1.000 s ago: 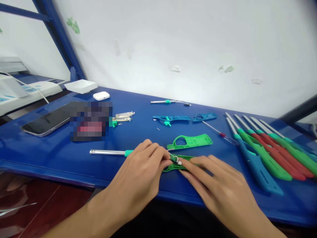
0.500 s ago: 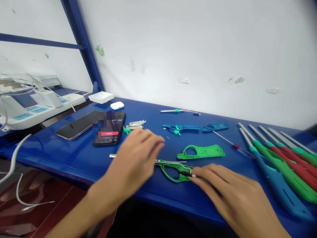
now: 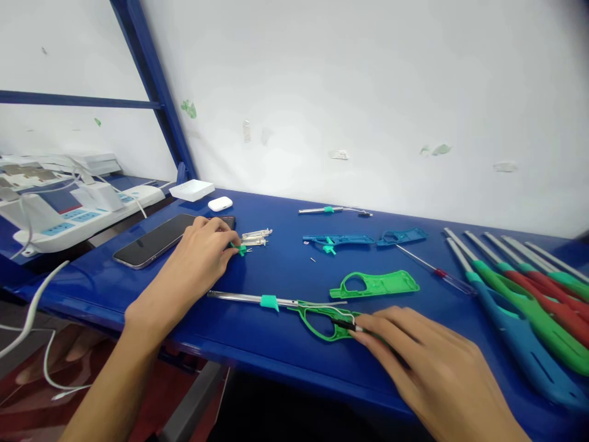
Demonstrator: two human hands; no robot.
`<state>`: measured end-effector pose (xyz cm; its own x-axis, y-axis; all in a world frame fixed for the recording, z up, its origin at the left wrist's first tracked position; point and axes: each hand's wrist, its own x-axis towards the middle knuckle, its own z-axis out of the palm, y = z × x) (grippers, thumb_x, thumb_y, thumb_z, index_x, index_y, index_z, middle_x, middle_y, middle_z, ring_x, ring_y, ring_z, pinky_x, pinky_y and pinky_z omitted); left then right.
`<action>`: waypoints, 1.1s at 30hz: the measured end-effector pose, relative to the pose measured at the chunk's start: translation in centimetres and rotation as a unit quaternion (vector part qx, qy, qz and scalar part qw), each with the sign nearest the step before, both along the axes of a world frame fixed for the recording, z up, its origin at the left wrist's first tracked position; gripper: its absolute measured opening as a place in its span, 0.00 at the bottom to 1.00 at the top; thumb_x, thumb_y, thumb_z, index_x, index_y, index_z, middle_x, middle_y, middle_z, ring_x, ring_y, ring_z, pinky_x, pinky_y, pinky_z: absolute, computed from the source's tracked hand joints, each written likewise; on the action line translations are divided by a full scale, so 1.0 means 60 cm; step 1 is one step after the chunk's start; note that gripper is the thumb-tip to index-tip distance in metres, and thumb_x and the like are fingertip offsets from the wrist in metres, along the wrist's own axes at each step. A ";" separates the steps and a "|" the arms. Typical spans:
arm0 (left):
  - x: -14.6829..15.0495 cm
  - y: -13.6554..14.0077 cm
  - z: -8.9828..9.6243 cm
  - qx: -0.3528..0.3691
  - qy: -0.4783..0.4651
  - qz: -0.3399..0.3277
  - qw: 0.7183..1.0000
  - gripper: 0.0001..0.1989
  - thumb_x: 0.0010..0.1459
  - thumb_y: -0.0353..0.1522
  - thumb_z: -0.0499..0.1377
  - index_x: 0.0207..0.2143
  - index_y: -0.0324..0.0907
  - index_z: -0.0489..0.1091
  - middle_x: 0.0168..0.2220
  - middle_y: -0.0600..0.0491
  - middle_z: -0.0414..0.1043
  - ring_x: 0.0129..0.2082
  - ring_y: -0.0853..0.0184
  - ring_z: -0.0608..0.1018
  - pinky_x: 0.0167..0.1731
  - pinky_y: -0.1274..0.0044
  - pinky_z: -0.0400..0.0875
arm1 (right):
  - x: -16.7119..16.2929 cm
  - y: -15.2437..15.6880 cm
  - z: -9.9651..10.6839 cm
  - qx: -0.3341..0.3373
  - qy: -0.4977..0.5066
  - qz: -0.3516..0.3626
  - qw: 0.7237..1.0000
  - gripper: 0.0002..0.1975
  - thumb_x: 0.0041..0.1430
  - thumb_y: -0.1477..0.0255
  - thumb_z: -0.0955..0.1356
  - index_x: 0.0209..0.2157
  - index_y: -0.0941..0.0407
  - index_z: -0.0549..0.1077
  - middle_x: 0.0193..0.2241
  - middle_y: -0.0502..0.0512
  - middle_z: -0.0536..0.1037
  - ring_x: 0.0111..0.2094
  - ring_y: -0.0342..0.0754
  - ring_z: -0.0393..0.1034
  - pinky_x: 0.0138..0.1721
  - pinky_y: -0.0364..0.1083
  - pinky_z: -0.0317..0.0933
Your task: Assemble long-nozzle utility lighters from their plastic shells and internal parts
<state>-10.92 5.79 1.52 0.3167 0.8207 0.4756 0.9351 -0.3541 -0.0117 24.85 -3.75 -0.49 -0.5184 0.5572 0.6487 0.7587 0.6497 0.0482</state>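
My left hand (image 3: pixel 207 245) is at the phones, its fingertips closed on a small teal-green trigger piece (image 3: pixel 242 250). My right hand (image 3: pixel 418 362) rests at the table's front, thumb and fingers closed on a black igniter (image 3: pixel 344 324) with a white end. That igniter lies over an open green lighter handle half (image 3: pixel 317 331), whose right end my fingers hide. From the handle's left end runs a metal lighter tube (image 3: pixel 239 297) with a teal collar (image 3: pixel 269 301) and thin wire. Behind it lies another green handle half (image 3: pixel 381 283).
Several finished-looking lighters (image 3: pixel 519 307) lie at the right beside a screwdriver (image 3: pixel 442 271). Blue handle halves (image 3: pixel 340 239) and a loose lighter tube (image 3: pixel 317 210) are farther back. Pale metal parts (image 3: pixel 256 236), a phone (image 3: pixel 156 240), a white earbud case (image 3: pixel 220 204) and power strips (image 3: pixel 87 215) are left.
My left hand has moved left and back from above the metal tube to the small teal-green trigger piece, uncovering the tube's collar. My right hand stays at the green handle half.
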 end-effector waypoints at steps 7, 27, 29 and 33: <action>0.011 0.001 -0.006 0.008 0.005 -0.008 1.000 0.14 0.70 0.36 0.54 0.40 0.43 0.80 0.43 0.41 0.78 0.44 0.48 0.75 0.44 0.55 0.76 | 0.001 -0.002 -0.006 -0.026 0.009 -0.005 1.000 0.14 0.81 0.67 0.61 0.45 0.51 0.77 0.37 0.50 0.83 0.35 0.48 0.80 0.33 0.48 0.65; 0.172 -0.125 -0.010 -0.026 -0.195 -0.275 0.941 0.04 0.74 0.27 0.59 0.48 0.43 0.73 0.42 0.55 0.77 0.40 0.66 0.78 0.41 0.74 0.73 | 0.001 -0.005 -0.012 -0.056 0.028 -0.004 0.998 0.08 0.79 0.68 0.64 0.47 0.51 0.75 0.37 0.48 0.81 0.35 0.47 0.77 0.41 0.48 0.63; 0.171 -0.121 -0.014 -0.029 -0.207 -0.276 0.938 0.05 0.73 0.26 0.60 0.47 0.43 0.74 0.42 0.55 0.78 0.40 0.67 0.78 0.42 0.74 0.73 | 0.001 -0.004 -0.013 -0.060 0.028 -0.003 0.998 0.08 0.79 0.68 0.64 0.47 0.51 0.75 0.38 0.48 0.81 0.36 0.47 0.77 0.41 0.48 0.62; 0.169 -0.120 -0.012 -0.037 -0.223 -0.276 0.934 0.07 0.71 0.24 0.62 0.46 0.43 0.75 0.41 0.56 0.79 0.39 0.68 0.78 0.42 0.75 0.73 | 0.002 -0.006 -0.013 -0.069 0.029 -0.005 0.997 0.08 0.79 0.68 0.64 0.47 0.51 0.74 0.38 0.48 0.80 0.36 0.47 0.76 0.41 0.48 0.61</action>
<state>-0.80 -1.43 0.81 0.4847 0.6277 0.6091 0.5163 -0.7675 0.3801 24.97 -4.11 -1.26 -0.4766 0.6475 0.5947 0.7636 0.6401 -0.0850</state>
